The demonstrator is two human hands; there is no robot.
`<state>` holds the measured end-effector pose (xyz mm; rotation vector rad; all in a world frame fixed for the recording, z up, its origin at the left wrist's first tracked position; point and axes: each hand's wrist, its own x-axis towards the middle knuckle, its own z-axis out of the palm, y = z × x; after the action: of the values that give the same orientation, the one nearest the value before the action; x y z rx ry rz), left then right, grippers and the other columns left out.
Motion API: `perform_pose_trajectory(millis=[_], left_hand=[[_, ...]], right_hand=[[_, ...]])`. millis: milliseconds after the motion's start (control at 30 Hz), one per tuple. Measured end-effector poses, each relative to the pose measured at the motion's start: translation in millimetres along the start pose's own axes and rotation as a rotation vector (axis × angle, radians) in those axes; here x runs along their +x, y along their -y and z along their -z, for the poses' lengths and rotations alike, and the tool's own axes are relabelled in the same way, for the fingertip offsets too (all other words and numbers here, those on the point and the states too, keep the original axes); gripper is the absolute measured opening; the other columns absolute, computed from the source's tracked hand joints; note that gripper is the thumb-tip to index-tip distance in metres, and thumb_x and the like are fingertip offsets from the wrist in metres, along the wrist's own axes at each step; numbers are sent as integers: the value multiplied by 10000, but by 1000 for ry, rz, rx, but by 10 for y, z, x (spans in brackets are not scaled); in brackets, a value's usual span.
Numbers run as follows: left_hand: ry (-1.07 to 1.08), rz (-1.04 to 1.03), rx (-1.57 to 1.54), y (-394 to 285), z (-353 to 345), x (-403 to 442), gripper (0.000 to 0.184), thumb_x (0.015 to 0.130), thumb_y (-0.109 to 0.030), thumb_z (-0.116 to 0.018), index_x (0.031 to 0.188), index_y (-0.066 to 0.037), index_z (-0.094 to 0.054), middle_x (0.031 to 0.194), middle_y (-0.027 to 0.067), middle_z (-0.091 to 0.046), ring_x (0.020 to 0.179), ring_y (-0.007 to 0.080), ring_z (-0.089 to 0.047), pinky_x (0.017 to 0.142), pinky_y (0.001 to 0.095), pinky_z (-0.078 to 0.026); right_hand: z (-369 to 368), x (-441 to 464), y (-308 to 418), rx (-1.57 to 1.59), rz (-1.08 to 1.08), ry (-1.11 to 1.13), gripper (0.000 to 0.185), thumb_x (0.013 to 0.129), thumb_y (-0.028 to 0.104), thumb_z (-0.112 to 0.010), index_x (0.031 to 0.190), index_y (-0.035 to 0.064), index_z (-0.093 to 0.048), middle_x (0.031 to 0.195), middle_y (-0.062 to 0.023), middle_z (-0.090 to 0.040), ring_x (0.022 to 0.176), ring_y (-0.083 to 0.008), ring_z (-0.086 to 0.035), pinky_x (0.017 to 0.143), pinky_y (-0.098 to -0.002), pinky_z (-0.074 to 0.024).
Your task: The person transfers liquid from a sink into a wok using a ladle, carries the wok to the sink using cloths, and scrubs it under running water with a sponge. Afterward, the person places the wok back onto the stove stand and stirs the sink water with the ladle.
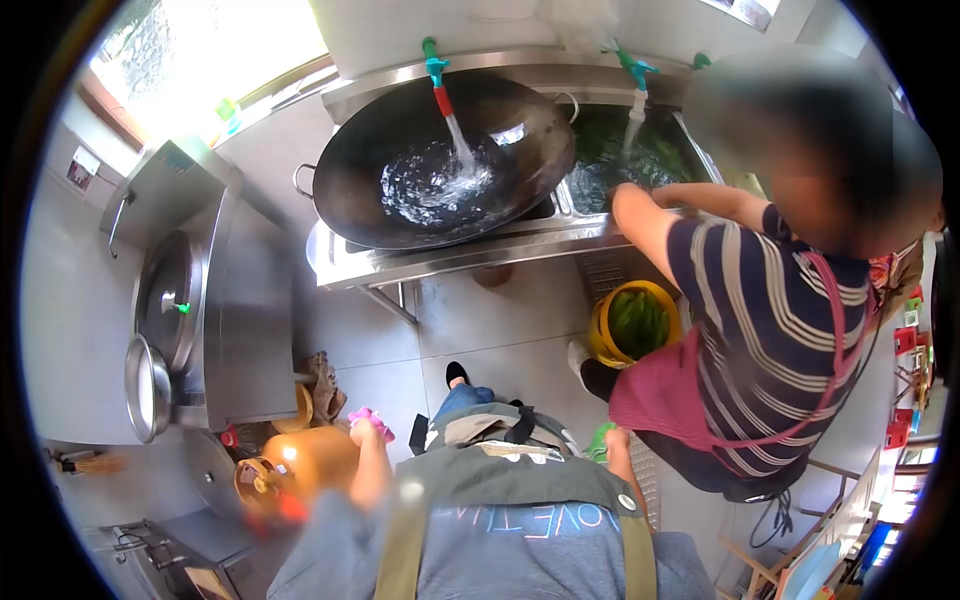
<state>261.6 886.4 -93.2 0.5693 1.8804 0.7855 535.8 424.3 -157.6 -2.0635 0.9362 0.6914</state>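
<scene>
My left hand (366,432) is low at my left side, closed on a pink cloth (380,420). At my right side my right hand (619,440) is partly hidden by my apron, with a green item (601,443) at its fingers; its exact grip is unclear. Ahead, a large black wok (350,170) rests on the metal sink stand, and water runs into it from a tap with a red end (442,100). Beside it, a second tap (639,98) runs into a basin (655,150) holding greens under water.
A person in a striped shirt (760,330) leans over the right basin, hands in it. A yellow bucket of green vegetables (638,322) stands on the floor near that person's feet. At the left are a steel stove (250,310), a metal bowl (148,390) and an orange gas cylinder (320,460).
</scene>
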Motion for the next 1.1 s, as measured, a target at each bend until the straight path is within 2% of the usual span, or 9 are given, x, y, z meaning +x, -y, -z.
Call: perform_pose_trajectory(millis=[233,267,367,600,700,800,867,1000,1100], left_hand=[[36,28,10,-121,72,-156,167,796,-98,-469,631,-83,-494,497,-16,-414,364,92,-345,326,258,-254],[50,45,-32,-140,67,-174,162,798,-98,-468,640,-80,-497,499,-15,-415,363,92,-344,324,257,-254],[79,69,-129,-137,67,-102,150,802,-97,-468,660,-72,-508,503,-12,-421,362,93,-347,320,254,-254],[80,21,-76,45,57,278,133,797,-81,-470,678,-58,-524,552,17,-472,381,111,-394,323,261,-297],[122,15,-38,-52,25,140,106,788,-96,-494,691,-57,-514,540,28,-472,384,126,-410,327,272,-314],[184,15,-24,-82,70,253,113,775,-137,-537,714,-56,-487,516,42,-466,386,151,-424,339,283,-329],[213,93,-10,-180,93,262,123,786,-151,-528,712,-59,-494,526,45,-473,403,156,-436,349,291,-339],[121,-23,30,-340,-32,495,152,805,-175,-517,712,-55,-513,534,42,-473,403,141,-437,349,280,-339],[181,-24,17,-466,-126,902,164,811,-183,-514,718,-48,-524,544,42,-482,405,138,-440,350,280,-343]], right_hand=[[30,-405,276,156,-148,25,411,704,14,-475,1110,73,-492,1083,-108,-522,946,-228,-526,775,-345,-418],[2,-339,229,61,-122,28,396,707,36,-499,1098,98,-506,1060,-110,-534,917,-222,-536,748,-362,-431],[-20,-382,275,80,-197,-47,362,709,62,-526,1069,92,-519,1031,-116,-546,888,-224,-549,717,-362,-444],[-19,-441,283,-26,-28,-22,256,718,51,-484,962,-1,-544,999,-155,-560,862,-242,-574,683,-334,-455],[-51,-369,189,-33,-12,-47,314,708,37,-484,1016,2,-533,1009,-152,-560,882,-238,-570,706,-356,-457],[-96,-232,-5,78,-101,-5,351,704,24,-485,1052,16,-524,1026,-142,-556,903,-234,-565,732,-355,-455],[-48,-209,-157,0,-35,24,358,706,21,-481,1062,22,-519,1039,-146,-548,911,-244,-562,743,-347,-452],[33,-389,-413,31,-111,-54,341,714,34,-477,1051,9,-522,1030,-164,-550,925,-261,-558,742,-343,-450],[-332,589,-1563,-137,52,-177,305,722,45,-475,1017,-7,-530,1003,-186,-558,926,-275,-561,722,-356,-456]])
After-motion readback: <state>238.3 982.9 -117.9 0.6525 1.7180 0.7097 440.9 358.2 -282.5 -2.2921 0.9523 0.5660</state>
